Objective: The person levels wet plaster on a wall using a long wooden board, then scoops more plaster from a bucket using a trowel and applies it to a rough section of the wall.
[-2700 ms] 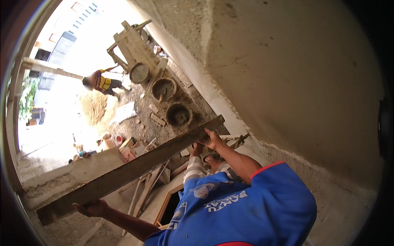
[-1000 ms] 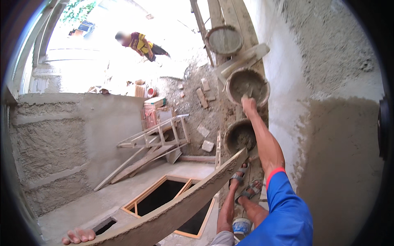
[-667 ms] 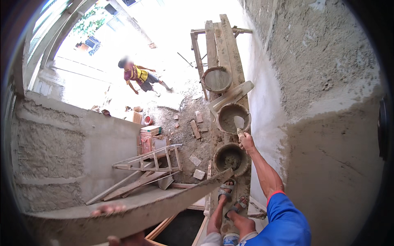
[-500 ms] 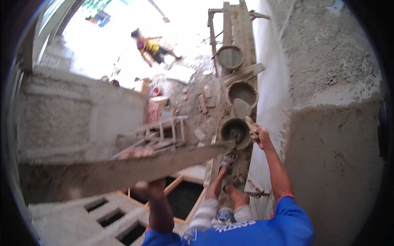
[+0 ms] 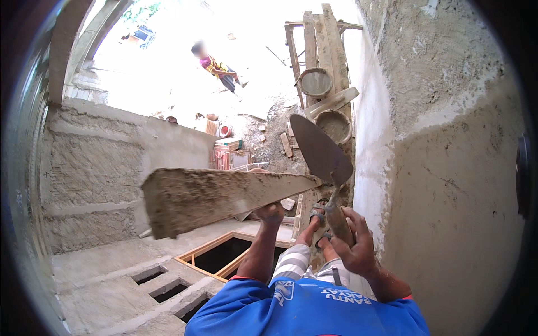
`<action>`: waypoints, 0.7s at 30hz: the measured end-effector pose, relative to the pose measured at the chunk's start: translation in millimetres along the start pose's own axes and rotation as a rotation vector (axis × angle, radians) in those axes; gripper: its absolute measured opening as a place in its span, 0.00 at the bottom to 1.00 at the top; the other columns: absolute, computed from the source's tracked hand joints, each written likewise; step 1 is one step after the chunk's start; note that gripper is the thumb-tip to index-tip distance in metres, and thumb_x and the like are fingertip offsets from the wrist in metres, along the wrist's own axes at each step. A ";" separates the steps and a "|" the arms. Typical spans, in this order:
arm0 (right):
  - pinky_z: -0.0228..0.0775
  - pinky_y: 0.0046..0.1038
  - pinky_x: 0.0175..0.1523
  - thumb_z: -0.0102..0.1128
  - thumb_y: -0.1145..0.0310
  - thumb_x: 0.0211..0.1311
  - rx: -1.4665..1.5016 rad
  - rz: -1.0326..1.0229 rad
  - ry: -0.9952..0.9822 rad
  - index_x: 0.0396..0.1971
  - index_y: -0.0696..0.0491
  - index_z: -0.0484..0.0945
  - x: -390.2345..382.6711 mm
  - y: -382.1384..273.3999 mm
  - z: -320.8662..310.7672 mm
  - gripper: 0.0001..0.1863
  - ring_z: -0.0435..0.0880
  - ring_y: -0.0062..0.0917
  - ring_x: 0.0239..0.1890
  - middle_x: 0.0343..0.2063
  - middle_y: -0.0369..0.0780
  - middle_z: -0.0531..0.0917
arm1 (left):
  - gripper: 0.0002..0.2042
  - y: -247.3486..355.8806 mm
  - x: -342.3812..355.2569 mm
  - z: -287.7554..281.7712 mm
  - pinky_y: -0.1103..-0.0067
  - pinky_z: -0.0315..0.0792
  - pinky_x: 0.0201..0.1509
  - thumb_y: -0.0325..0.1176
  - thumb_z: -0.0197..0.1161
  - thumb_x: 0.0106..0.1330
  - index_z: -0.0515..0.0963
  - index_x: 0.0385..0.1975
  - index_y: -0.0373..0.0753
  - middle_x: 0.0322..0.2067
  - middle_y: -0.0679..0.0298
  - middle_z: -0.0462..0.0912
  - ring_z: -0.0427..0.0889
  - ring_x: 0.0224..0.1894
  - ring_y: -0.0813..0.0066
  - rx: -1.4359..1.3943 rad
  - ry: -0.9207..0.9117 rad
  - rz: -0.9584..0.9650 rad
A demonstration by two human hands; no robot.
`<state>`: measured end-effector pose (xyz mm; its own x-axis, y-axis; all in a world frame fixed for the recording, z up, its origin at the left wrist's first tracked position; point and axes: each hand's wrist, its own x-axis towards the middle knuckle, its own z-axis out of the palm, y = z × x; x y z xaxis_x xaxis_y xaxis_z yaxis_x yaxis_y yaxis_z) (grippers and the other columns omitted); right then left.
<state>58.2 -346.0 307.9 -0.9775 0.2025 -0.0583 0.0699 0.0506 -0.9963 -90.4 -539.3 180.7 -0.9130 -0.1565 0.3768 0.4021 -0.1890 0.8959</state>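
Holding one trowel (image 5: 319, 147) and one long board (image 5: 230, 193), we curl our right hand (image 5: 360, 246) around the handle (image 5: 338, 225); leftward of it, our upraised left hand (image 5: 270, 213) clasps the board.

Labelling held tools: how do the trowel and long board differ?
Shape: the trowel broadens into a pointed leaf; the board is a long bar.
Surface: the trowel looks fairly smooth; the board looks rough, crusted.
Both are held: trowel in the right hand, board in the left hand.
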 end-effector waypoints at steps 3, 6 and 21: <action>0.76 0.31 0.37 0.65 0.72 0.52 -0.079 -0.210 0.004 0.59 0.62 0.63 -15.1 -51.8 -1.1 0.34 0.84 0.34 0.34 0.38 0.52 0.81 | 0.41 -32.0 -21.3 -24.5 0.68 0.72 0.52 0.67 0.65 0.48 0.68 0.49 0.32 0.44 0.59 0.74 0.73 0.49 0.62 0.070 -0.011 0.060; 0.73 0.41 0.41 0.67 0.73 0.49 -0.134 -0.537 -0.025 0.56 0.66 0.65 -22.1 -96.4 -6.5 0.33 0.84 0.42 0.37 0.40 0.54 0.81 | 0.41 -38.9 -30.5 -12.7 0.67 0.71 0.53 0.66 0.64 0.50 0.67 0.49 0.34 0.45 0.59 0.73 0.73 0.50 0.62 0.073 -0.049 0.047; 0.74 0.39 0.36 0.61 0.76 0.54 -0.214 -0.226 -0.063 0.62 0.63 0.60 -67.4 -106.9 21.1 0.34 0.82 0.44 0.34 0.35 0.54 0.79 | 0.36 -28.9 -63.7 -0.2 0.61 0.71 0.57 0.65 0.58 0.56 0.64 0.52 0.39 0.50 0.59 0.70 0.72 0.53 0.61 0.077 -0.166 -0.046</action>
<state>112.4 -385.7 417.0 -0.9830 0.1019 0.1530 -0.1172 0.2936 -0.9487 -43.9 -524.0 130.7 -0.9316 0.0143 0.3631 0.3591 -0.1170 0.9259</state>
